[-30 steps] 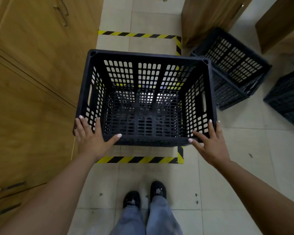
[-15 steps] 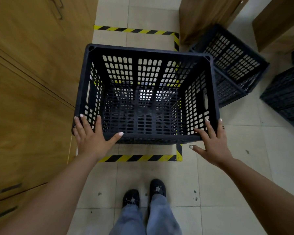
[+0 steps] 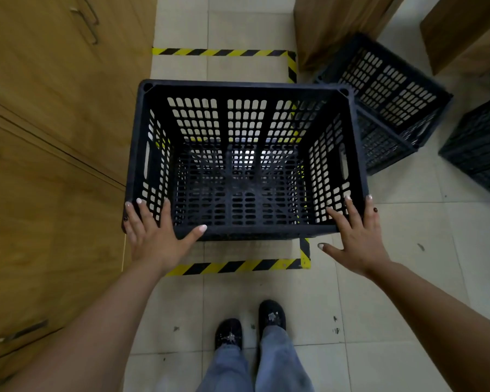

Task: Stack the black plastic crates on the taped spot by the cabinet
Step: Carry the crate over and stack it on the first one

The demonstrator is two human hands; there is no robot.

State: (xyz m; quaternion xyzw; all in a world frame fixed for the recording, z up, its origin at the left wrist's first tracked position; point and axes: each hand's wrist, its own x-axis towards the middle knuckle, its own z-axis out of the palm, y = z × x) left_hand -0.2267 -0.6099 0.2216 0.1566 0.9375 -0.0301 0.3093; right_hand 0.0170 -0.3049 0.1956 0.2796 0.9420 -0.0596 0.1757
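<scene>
Crate (image 3: 246, 162) — between (touching) both hands

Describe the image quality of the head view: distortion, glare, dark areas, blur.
Head view: wide-angle bending bows the cabinet edges and tape lines; floor glare shines through the crate bottom; corners darken, notably by the crates at right; both hands, left and right, look sharp, with little motion blur.

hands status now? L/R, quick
Left hand: open, fingers spread flat on the near-left corner of the black crate, thumb along its near rim.
Right hand: open, fingers on the near-right corner, thumb off it.
</scene>
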